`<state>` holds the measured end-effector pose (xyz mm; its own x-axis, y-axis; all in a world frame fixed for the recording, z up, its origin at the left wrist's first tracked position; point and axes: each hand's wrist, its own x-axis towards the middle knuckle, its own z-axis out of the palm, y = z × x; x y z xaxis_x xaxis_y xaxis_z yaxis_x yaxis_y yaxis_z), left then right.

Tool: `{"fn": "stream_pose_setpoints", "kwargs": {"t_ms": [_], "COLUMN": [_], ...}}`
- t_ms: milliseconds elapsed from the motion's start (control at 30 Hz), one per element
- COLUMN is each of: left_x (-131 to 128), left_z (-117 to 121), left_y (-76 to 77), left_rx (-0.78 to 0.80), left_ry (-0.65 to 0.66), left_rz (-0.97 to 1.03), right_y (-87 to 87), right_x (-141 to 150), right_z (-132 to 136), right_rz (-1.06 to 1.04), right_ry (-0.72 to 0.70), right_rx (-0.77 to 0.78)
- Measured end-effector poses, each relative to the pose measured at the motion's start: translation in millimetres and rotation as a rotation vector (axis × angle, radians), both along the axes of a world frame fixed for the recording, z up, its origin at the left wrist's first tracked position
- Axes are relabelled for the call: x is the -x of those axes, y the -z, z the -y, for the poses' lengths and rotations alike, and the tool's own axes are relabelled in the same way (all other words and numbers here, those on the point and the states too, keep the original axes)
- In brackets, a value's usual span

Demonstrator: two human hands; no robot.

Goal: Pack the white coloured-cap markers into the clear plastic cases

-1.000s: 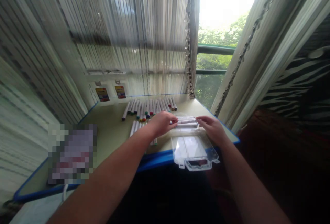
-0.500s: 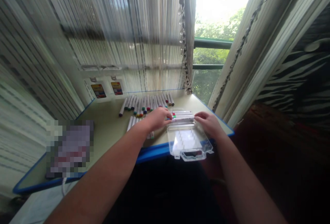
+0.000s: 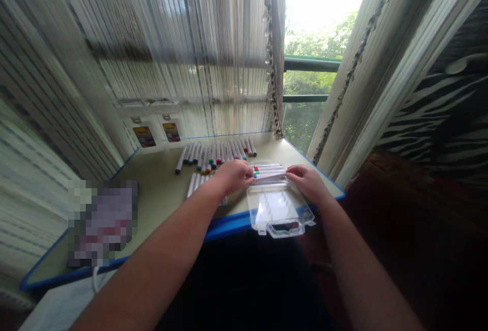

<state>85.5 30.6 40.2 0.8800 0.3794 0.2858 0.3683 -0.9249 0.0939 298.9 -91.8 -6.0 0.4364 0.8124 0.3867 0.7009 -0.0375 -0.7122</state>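
Markers (image 3: 269,172) lie bunched across the clear case (image 3: 276,209) — left hand (image 3: 232,177) and right hand (image 3: 308,183) pinch their ends; a loose grip could let them roll and scatter.

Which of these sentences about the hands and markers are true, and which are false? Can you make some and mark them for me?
1. The left hand and right hand touch the markers at the clear plastic case. True.
2. The case is shut. False: it lies open.
3. A row of markers lies on the table. True.
4. The table's edge is red. False: it is blue.
5. A green railing shows through the window. True.
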Motion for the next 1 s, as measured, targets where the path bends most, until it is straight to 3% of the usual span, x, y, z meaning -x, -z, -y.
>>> {"fn": "stream_pose_setpoints", "kwargs": {"t_ms": [467,800,1000], "left_x": [-2.3,-3.3,-3.3], "left_z": [5.7,1.1,0.3], "left_y": [1.3,5.6,4.4], "left_rx": [0.011,0.004,0.013], "left_ry": [0.009,0.049,0.046], "left_rz": [0.002,0.011,0.004], "right_y": [-2.7,2.4,1.4], "right_x": [0.4,-3.7,-3.6], "right_z": [1.9,0.8,0.2], "right_rz": [0.011,-0.098,-0.017], "right_ry": [-0.04,-0.012,-0.011], "right_rx": [-0.029,-0.014,-0.009]}}
